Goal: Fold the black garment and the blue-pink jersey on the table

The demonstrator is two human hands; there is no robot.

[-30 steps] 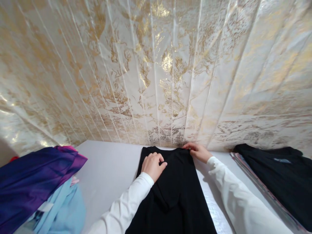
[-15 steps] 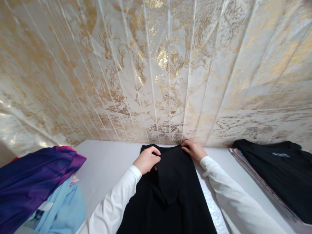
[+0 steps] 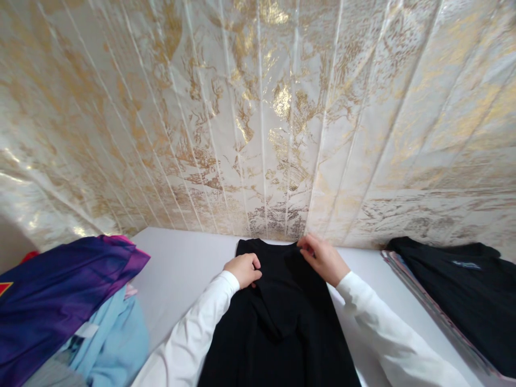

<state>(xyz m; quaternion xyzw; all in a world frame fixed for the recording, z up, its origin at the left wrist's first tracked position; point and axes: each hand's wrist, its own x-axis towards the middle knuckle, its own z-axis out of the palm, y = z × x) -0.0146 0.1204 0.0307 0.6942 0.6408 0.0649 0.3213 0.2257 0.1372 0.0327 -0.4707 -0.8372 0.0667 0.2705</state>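
Observation:
A black garment point(image 3: 278, 317) lies spread over the white table in front of me, its curved neck edge towards the wall. Loose folds run down its middle. My left hand point(image 3: 244, 270) is on its upper left part, thumb and fingers closed on a bit of the black cloth. At the upper right corner, my right hand point(image 3: 322, 259) has its fingertips pinched at the garment's edge, with the other fingers curled. The garment's lower end runs out of view.
On the left sits a loose heap with a purple and pink garment point(image 3: 76, 290) over a light blue one point(image 3: 116, 328). A stack of folded clothes, topped by a black shirt point(image 3: 455, 290), lies at the right. Behind the white table point(image 3: 181, 269) rises a gold-patterned covering point(image 3: 258, 134).
My left hand has shifted slightly down along the cloth. My right hand has turned, its fingers more curled at the corner. The white strip beside the garment is now mostly covered.

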